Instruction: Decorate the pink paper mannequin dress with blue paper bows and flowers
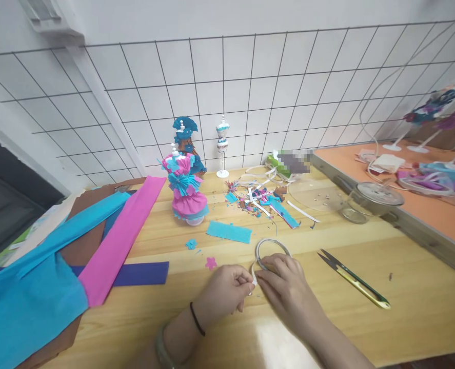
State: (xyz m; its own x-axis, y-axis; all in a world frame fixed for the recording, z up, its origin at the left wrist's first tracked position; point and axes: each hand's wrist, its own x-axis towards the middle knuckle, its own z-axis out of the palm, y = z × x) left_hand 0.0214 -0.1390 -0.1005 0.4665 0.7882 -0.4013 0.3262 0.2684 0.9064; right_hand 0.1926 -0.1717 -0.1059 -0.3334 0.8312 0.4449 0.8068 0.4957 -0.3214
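Near the bench (366, 266) front edge: both hands pinching a tape roll (272, 253), left hand (227, 292) gripping the loose white tail, right hand (284, 287) steadying the thin ring. Likely light, flimsy, sticky; best held by rim. Metal snips (352, 278) alongside; crepe-paper dress model (186, 187) beyond, ruffled, soft.

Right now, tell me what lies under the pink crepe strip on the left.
The pink crepe strip lies across brown paper, a light blue sheet and a dark blue strip, all on the wooden table. Whatever else it covers is hidden.
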